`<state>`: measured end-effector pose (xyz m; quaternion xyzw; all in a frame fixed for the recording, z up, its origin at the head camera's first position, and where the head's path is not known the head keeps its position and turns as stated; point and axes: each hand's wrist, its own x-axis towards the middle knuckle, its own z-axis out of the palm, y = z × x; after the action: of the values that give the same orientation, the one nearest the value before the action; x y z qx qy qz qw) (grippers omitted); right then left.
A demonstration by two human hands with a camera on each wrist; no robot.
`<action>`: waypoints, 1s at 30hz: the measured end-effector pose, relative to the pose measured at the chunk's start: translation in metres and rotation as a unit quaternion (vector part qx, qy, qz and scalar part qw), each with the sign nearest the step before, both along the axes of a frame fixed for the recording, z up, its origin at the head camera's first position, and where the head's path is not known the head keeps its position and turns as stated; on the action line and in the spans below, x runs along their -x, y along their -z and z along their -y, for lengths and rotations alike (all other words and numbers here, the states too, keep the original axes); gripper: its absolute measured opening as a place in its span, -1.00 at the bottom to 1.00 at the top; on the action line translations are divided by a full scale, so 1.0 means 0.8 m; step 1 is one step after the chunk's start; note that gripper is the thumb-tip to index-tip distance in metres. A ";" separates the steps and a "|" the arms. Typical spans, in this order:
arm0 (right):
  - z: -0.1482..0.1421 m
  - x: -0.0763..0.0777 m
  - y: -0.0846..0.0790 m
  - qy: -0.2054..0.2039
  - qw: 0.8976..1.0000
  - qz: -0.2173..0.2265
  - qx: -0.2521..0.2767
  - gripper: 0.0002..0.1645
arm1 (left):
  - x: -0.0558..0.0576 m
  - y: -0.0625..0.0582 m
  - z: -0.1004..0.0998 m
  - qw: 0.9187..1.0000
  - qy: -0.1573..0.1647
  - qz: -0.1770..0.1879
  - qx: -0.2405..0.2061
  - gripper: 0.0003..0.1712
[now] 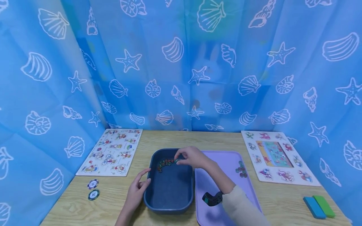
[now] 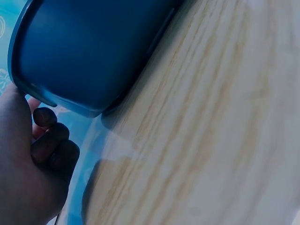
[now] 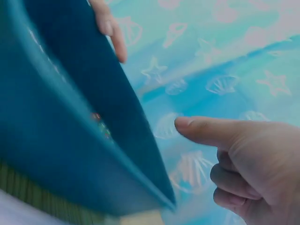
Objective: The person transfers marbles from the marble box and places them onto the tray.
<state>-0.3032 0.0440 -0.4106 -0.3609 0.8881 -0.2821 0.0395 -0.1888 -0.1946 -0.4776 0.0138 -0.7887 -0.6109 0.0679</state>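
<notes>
A deep dark blue bin (image 1: 169, 194) stands on the table with a curved row of small red and green glass marbles (image 1: 167, 162) near its far end. My left hand (image 1: 137, 190) holds the bin's left rim, thumb over the edge and other fingers curled outside it. Over the bin's far right corner, my right hand (image 1: 192, 157) pinches a small greenish marble (image 1: 176, 161) between thumb and forefinger, at the right end of the row. The right wrist view shows the right thumb extended and the other fingers curled; no marble shows there.
Right of the bin lies a purple tray (image 1: 209, 175) with several more marbles (image 1: 241, 169). Picture boards lie at the back left (image 1: 113, 152) and back right (image 1: 278, 157). Two chips (image 1: 93, 190) are at left, blue and green blocks (image 1: 319, 207) at right.
</notes>
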 end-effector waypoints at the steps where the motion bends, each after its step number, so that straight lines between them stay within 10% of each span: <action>1: -0.012 -0.002 0.001 0.006 1.000 0.000 0.012 -0.80 | 0.000 0.001 -0.001 1.000 0.001 0.001 0.000 -0.59; 14: -0.147 0.000 0.073 0.111 0.993 -0.001 0.044 -0.85 | 0.000 0.002 -0.002 1.000 -0.001 0.008 -0.002 -0.58; 30: -0.161 -0.001 0.096 0.151 0.988 -0.004 0.036 -0.77 | 0.000 0.002 -0.001 1.000 0.000 0.014 -0.012 -0.57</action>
<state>-0.3027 0.1726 -0.4873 -0.2245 0.9219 -0.3151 -0.0202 -0.1888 -0.1942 -0.4793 0.0227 -0.7822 -0.6200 0.0567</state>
